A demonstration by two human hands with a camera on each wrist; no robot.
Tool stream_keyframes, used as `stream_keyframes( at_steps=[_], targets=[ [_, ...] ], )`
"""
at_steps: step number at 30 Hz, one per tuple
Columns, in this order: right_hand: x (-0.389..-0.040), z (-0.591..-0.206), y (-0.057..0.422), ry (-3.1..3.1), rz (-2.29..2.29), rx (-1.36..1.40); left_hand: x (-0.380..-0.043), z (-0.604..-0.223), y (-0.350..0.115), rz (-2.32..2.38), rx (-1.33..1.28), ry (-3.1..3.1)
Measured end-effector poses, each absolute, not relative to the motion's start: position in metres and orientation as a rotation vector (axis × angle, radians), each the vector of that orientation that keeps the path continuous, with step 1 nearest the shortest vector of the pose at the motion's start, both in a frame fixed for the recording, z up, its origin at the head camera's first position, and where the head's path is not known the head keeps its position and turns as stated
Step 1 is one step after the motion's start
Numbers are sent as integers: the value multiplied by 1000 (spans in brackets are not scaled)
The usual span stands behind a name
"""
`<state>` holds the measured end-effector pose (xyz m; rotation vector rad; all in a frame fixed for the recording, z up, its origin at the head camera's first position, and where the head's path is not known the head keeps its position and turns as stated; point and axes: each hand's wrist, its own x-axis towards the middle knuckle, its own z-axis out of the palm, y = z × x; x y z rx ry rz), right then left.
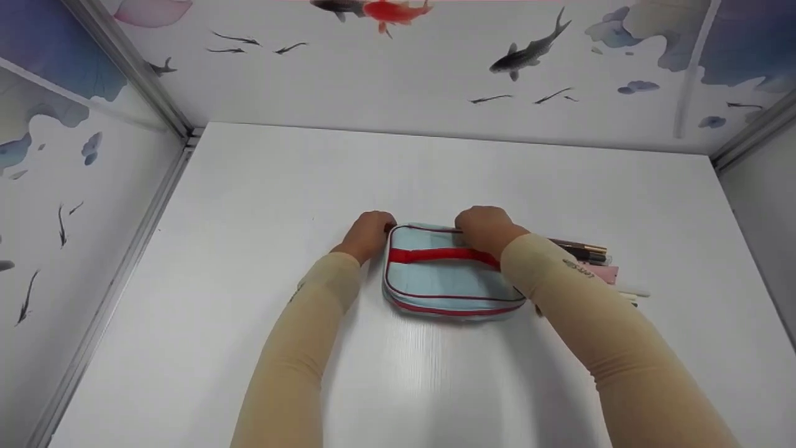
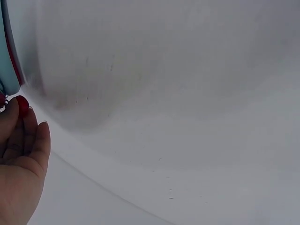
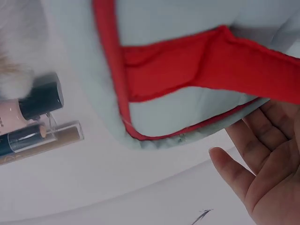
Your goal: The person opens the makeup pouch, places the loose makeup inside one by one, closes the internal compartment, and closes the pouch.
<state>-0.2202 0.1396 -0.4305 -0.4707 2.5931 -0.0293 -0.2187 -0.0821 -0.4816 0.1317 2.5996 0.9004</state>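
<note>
A light blue cosmetic bag (image 1: 435,283) with dark red piping lies on the white table. Its red strap handle (image 1: 441,254) runs across the top. At the bag's far left corner my left hand (image 1: 368,236) pinches a red zipper pull (image 2: 22,107) between thumb and fingers; the left wrist view shows the bag's side right beside it. My right hand (image 1: 488,230) is at the far right part of the bag. In the right wrist view its fingers (image 3: 253,140) reach behind the bag's edge, the thumb held apart, and the fingertips are hidden.
To the right of the bag, partly behind my right forearm, lie dark tubes with gold ends (image 1: 591,249), a pink item (image 1: 602,272) and pale sticks (image 1: 634,292). The right wrist view shows a black-capped bottle (image 3: 42,101) and white fluff (image 3: 18,47). Printed walls (image 1: 404,87) border the table.
</note>
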Motion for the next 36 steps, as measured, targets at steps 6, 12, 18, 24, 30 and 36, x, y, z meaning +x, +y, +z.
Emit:
stream_keyframes(
  at_steps=[6, 12, 18, 24, 30, 36],
  targets=[
    [-222, -428, 141, 2556, -91, -435, -217, -481, -80, 917, 117, 2582],
    [-224, -426, 144, 2547, -86, -447, -214, -478, -78, 889, 129, 2576],
    [-224, -427, 144, 2544, -56, -469, -211, -476, -79, 835, 166, 2586],
    [-225, -428, 145, 2536, -64, -476, -204, -474, -82, 740, 215, 2617],
    [-229, -433, 145, 2557, 1, -559, -197, -470, -87, 671, 282, 2662],
    [-230, -433, 141, 2552, -15, -592, -186, -465, -94, 705, 227, 2619]
  ],
)
